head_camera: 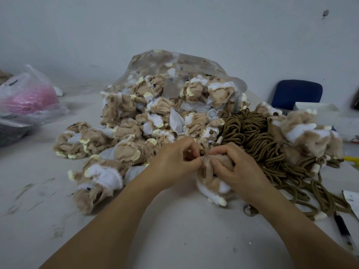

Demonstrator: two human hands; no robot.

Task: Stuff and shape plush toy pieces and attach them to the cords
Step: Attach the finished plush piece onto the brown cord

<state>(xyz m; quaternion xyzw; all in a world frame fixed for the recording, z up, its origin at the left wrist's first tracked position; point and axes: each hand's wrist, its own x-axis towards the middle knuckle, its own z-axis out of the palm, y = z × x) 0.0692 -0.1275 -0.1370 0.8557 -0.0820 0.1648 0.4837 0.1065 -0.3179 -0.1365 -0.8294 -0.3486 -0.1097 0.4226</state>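
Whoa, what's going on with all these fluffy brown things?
A person is working on one tan-and-white plush piece on the table. The right hand grips its body while the left hand pinches its top end. Behind lies a pile of similar pieces spilling from a clear bag, with a bundle of brown cords to the right.

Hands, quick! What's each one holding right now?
Left hand: closed, pinching the top of the plush toy piece.
Right hand: closed, gripping the same plush toy piece.
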